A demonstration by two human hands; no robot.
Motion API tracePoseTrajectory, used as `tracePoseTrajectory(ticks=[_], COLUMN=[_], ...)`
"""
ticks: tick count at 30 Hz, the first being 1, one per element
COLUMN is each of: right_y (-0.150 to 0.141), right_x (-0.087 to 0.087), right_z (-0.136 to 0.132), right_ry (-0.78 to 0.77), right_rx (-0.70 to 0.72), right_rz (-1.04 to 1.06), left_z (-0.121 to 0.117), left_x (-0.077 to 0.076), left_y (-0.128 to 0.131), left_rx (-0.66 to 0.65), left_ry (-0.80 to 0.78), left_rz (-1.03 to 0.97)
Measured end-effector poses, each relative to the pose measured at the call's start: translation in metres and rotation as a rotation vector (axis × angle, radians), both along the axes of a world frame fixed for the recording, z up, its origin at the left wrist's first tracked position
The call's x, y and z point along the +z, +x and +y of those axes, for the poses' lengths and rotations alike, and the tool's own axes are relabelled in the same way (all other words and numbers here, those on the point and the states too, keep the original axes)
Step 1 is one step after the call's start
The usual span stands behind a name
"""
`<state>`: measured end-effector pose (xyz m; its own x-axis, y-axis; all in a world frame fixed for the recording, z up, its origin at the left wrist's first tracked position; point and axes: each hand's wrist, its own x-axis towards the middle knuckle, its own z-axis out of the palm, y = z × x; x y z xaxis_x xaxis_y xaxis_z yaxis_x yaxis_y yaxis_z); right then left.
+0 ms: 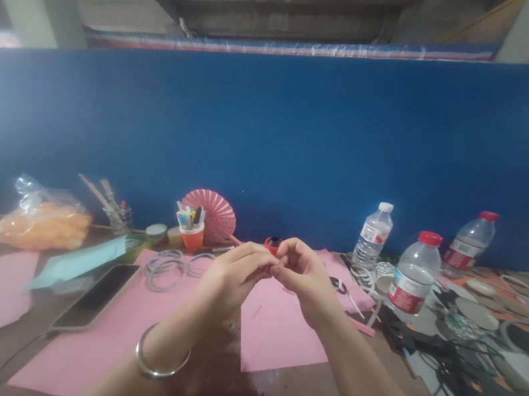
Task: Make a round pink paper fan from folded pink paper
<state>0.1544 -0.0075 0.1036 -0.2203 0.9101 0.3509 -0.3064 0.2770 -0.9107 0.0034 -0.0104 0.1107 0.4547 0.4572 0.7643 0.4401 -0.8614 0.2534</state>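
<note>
My left hand (235, 277) and my right hand (306, 278) meet in front of me above the table, fingertips pressed together. Both are closed in a pinch; anything between the fingers is hidden or too small to make out. A silver bangle (159, 373) circles my left wrist. Just behind the fingertips a small red object with a dark top (273, 245) shows in part. Below the hands lies a sheet of pink paper (279, 336), with another pink sheet (80, 356) to its left. Grey rings (165, 273) rest on that left sheet.
A phone (98, 298), a teal packet (78, 261) and an orange-filled plastic bag (45, 219) lie left. A pen cup (192, 236) and pink folding fan (211, 213) stand at the back. Bottles (414, 274) and tangled black cords (463, 373) crowd the right, before a blue partition (278, 146).
</note>
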Motion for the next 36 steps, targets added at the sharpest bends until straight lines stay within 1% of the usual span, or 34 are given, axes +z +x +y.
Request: tracePoseTrajectory(ticks=[4,6,9,12,15,17,20,26,36], right_y=[-0.0025,-0.0027,-0.0001,0.0031,0.0031,0.0014,-0.0008,-0.0027,-0.0040], right_x=[-0.0035,-0.0047,-0.0037,-0.0017,-0.0019,-0.0032,-0.0049,-0.0049,-0.0022], right_z=[0.0010,0.0012,0.0011,0.0009,0.0016,0.0022,0.0023,0.0013,-0.0020], right_ry=[0.012,0.032,0.012,-0.054,-0.070,-0.064,-0.058,-0.044,-0.076], right_rx=[-0.039,-0.054,-0.028,0.046,0.095,0.087,0.057,0.012,-0.012], right_rz=[-0.068,-0.089,-0.082,-0.008,0.073,0.092,0.085,0.055,0.042], left_z=[-0.0048,-0.0054,-0.0040,-0.0032,-0.0045,-0.0052,-0.0049,-0.0035,-0.0054], left_x=[0.0017,0.0021,0.0027,0.0046,0.0072,0.0083,0.0084,0.0079,0.0098], left_y=[-0.0026,-0.0039,-0.0057,-0.0064,-0.0059,-0.0057,-0.0062,-0.0068,-0.0075], left_rx=[0.084,0.101,0.100,0.132,0.121,0.105,0.094,0.095,0.046], left_ry=[0.135,0.160,0.126,0.083,-0.016,-0.072,-0.098,-0.096,-0.107], left_rz=[0.147,0.170,0.111,0.022,-0.060,-0.078,-0.071,-0.049,-0.023])
